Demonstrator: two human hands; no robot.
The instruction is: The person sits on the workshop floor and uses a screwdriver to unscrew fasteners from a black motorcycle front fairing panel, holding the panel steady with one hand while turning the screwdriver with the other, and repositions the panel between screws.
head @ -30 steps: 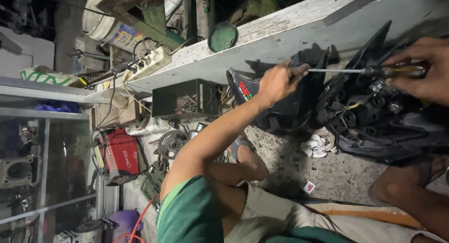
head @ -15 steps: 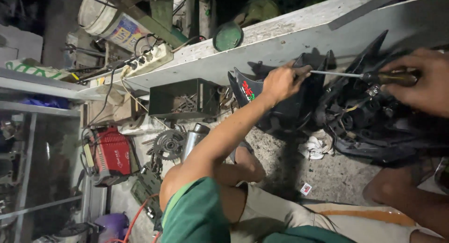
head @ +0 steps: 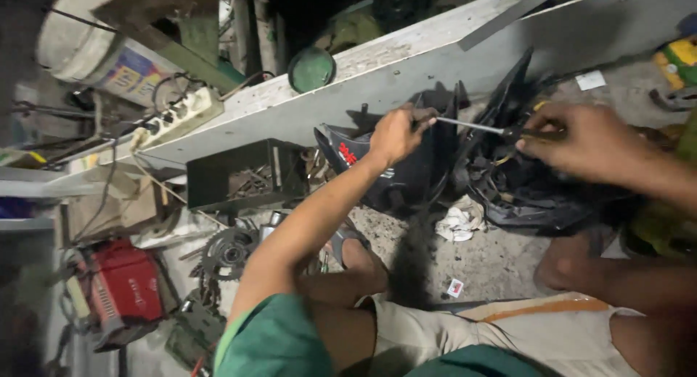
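My left hand (head: 396,134) is closed around the tip end of a screwdriver (head: 472,125), at the top edge of a black plastic motorcycle fairing (head: 414,181). The fairing lies on the concrete floor in front of my knees. My right hand (head: 588,141) grips the screwdriver's dark handle from the right, and the thin metal shaft runs level between both hands. More black fairing parts with loose wires (head: 530,195) sit under my right hand. Whatever the tip touches is hidden by my left fingers.
A long grey-white board (head: 406,65) runs behind the fairing. Left of it are a white power strip (head: 174,116), a black metal box (head: 239,177), a toothed sprocket (head: 229,250) and a red machine (head: 123,283). A crumpled white rag (head: 461,221) lies on the floor.
Both hands stay on the screwdriver at the fairing. The view has drifted, so the red machine and shelves sit lower and further left; my right hand shows more fully.
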